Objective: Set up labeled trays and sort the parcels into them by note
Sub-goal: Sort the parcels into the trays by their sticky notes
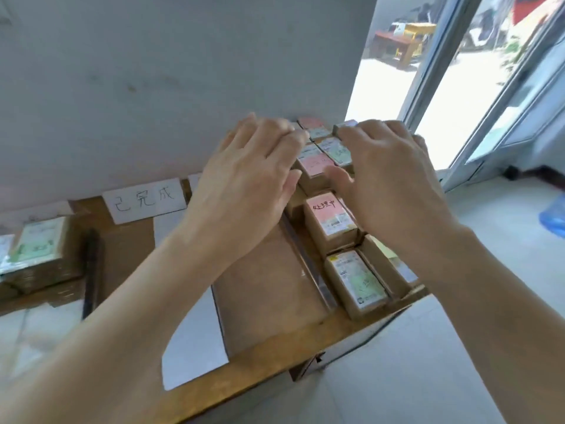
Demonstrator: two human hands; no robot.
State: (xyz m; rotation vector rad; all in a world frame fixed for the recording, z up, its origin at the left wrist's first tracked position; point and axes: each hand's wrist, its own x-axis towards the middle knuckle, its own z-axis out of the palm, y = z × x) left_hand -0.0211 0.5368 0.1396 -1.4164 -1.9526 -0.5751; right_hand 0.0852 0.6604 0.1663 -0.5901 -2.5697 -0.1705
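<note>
**Both hands over the parcel box**

Left hand (253, 172) and right hand (394, 179) are over the parcels (336, 149) packed in the box (415, 290) at right, by the wall. Left fingers are straight and released, tips at the parcels. Right fingers bend over the back row with tips hidden, so grasp cannot be told. Pink parcel (330, 221) sits just below the hands, green parcel (356, 280) nearer the camera. Brown tray (269, 280) lies left of the box, a label card (146, 200) further left. Left parcel (39, 240) lies beside a pen (90, 255).

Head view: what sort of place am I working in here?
Probably an informal indoor parcel-sorting corner, not a warehouse: small labelled parcels in a cardboard tray, a handwritten card against a plain wall, and a glass door opening onto a street.
</note>
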